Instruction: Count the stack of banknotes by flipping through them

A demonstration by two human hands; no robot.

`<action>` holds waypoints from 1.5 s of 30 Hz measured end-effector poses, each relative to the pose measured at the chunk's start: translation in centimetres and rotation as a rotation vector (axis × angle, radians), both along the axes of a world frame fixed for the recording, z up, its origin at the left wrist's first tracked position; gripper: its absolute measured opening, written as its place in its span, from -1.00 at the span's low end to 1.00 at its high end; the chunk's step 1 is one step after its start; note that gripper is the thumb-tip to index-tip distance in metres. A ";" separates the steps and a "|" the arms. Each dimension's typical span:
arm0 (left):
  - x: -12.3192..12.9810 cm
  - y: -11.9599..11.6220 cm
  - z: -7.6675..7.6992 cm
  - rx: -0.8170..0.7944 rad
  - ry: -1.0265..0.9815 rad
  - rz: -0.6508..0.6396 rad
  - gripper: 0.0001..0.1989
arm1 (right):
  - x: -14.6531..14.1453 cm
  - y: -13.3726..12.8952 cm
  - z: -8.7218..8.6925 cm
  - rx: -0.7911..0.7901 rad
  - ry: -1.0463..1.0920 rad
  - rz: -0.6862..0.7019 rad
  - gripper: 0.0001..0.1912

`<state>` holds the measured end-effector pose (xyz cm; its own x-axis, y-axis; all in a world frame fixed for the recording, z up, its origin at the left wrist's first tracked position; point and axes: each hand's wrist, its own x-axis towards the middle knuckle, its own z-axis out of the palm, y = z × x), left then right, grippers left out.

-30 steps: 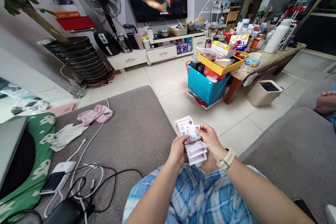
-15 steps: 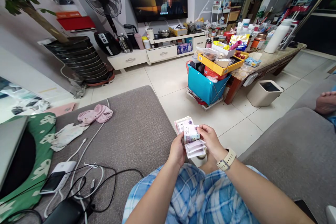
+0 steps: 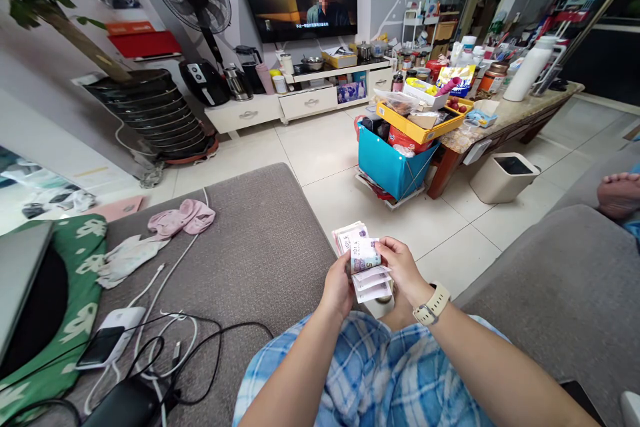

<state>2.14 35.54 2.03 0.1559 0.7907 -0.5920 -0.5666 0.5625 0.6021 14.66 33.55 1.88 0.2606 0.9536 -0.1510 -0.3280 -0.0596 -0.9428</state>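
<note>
Since the frame a second earlier, the left thumb had drawn back from across the paper to its left edge, and the lower ends hung less far down. The foot [image 3: 620, 195] at the right edge of view had shifted slightly.

Banknotes [image 3: 365, 259] were up in front of the plaid cloth [image 3: 383, 370] over the lap, between the two hands. Neither hand was nearer: both touched the paper. Left hand [image 3: 339, 288] closed on the left side, thumb near the edge, other fingers mostly hidden behind. Right hand [image 3: 403, 271] pinched the front note [image 3: 365, 253] by its upper right part, thumb and finger brought together with no gap seen; remaining fingers curled.

Key relation: the front note lay to the left of the right fingertips and to the upper right of the left thumb. Its long axis, as far as could be judged, ran away from the lap rather than from hand to hand. Lower ends [image 3: 373, 285] fanned out in layers below the grip; more notes [image 3: 345, 237] showed behind, at the upper left. Count not readable. Watch [image 3: 431, 305] on the right wrist, apart from the paper.
</note>
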 end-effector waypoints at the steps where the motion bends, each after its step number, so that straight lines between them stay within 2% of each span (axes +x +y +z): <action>1: 0.0 0.0 0.0 0.001 -0.001 -0.001 -0.74 | 0.0 0.0 0.1 0.001 0.004 0.000 -0.63; 9: 0.0 0.0 0.1 0.005 0.009 0.002 -0.75 | -0.1 0.0 0.5 0.006 0.027 0.009 -0.57; 15: -0.1 -0.1 0.1 0.026 -0.012 -0.011 -0.77 | 0.0 -0.3 0.8 -0.024 -0.010 0.077 -0.54; 20: -0.3 -0.1 0.0 0.026 0.034 -0.026 -0.82 | 0.2 0.0 0.2 -0.015 -0.095 -0.056 -0.59; 24: -0.5 -0.2 -0.3 0.068 0.027 -0.050 -0.78 | 0.3 0.4 -0.7 -0.035 -0.106 -0.125 -0.58; 31: -0.4 -0.1 -0.7 0.060 0.016 -0.039 -0.78 | 0.4 0.1 -0.6 -0.027 -0.180 -0.024 -0.60; 45: -0.1 0.0 -0.3 0.013 -0.002 -0.016 -0.74 | 0.1 -0.1 0.3 -0.006 -0.110 -0.007 -0.62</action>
